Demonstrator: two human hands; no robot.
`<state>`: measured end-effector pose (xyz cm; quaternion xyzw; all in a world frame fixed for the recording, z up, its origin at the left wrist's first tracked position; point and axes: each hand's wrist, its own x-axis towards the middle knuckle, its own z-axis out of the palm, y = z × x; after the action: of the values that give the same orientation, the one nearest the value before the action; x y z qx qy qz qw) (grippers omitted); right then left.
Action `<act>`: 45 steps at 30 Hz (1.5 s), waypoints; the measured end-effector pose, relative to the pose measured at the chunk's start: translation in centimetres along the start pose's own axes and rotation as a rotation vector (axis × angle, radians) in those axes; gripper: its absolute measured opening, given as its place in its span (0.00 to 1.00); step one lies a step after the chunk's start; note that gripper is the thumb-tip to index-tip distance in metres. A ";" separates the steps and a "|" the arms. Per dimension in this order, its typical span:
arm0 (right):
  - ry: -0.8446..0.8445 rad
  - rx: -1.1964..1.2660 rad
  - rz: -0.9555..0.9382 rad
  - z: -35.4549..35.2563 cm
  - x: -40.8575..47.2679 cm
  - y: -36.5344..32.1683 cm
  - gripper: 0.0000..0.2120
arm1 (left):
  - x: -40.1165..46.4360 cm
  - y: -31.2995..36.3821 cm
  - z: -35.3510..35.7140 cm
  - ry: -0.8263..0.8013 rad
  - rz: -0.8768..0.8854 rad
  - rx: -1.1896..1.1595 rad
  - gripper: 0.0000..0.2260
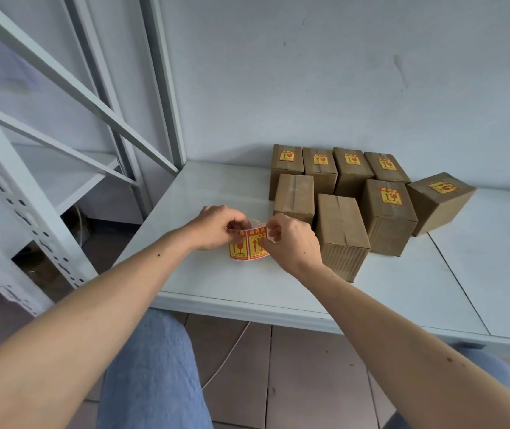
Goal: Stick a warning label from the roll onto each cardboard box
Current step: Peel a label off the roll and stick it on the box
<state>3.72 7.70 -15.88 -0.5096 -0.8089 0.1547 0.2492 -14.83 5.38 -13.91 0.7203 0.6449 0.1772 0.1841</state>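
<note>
Red and yellow labels show between our two hands, near the front edge of the white table [216, 283], toward its left end. Our left hand [213, 226] curls round the label roll [249, 243] and steadies it just above the surface, so the strip faces us and the printed side stays readable. Our right hand [291, 239] pinches the edge of the outermost label between thumb and fingertip, which we judge to be the start of peeling one free; whether it has lifted off the backing yet we cannot tell, as the fingers cover that edge.

Just beyond our right hand stand the two boxes that lack a label: the nearest plain box [342, 236], and the second plain box [294, 196] just behind it to the left. Both sit closest to us, which makes them the easy next reach.

To their right are a labelled box [388, 216] standing upright and a tilted box [441, 202] turned at an angle, its sticker on the top face. Farthest back, against the wall at the rear edge, is a back row of four boxes [340, 168], side by side, each with a yellow sticker on top.

By our count six boxes are done and two remain, so the task looks well along.
</note>
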 end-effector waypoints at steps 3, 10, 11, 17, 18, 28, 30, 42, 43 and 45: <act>-0.007 0.033 0.033 0.2 0.2 0.3 0.17 | 0.1 0.3 0.2 -0.021 0.004 -0.033 0.09; -0.001 0.134 0.058 0.4 0.4 0.5 0.11 | 0.5 0.7 0.4 -0.038 0.005 -0.061 0.09; -0.005 0.148 0.065 0.4 0.4 0.4 0.10 | 0.5 0.7 0.4 -0.042 0.006 -0.063 0.09; -0.053 0.230 0.109 0.4 0.4 0.4 0.19 | 0.6 0.5 0.4 -0.040 0.048 -0.072 0.08; -0.062 0.240 0.111 0.3 0.4 0.4 0.21 | 0.5 0.5 0.4 -0.045 0.053 -0.076 0.10; -0.085 0.264 0.127 -0.1 0.2 0.4 0.16 | 0.7 0.1 0.6 -0.063 0.067 -0.082 0.11; -0.080 0.273 0.135 -0.2 0.1 0.4 0.14 | 0.8 0.1 0.6 -0.068 0.064 -0.078 0.12; -0.107 0.334 0.148 -0.8 0.0 1.1 0.04 | 1.0 0.7 0.8 -0.023 -0.003 0.127 0.04; -0.110 0.348 0.150 -1.1 0.0 1.1 0.04 | 1.0 0.7 0.8 -0.010 -0.001 0.186 0.06; -0.099 0.382 0.154 -1.8 0.0 1.2 0.03 | 0.8 0.7 0.8 0.003 0.009 0.291 0.10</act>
<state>5.67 8.22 -14.99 -0.5051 -0.7349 0.3486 0.2887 -13.70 6.08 -14.26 0.7419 0.6609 0.0837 0.0757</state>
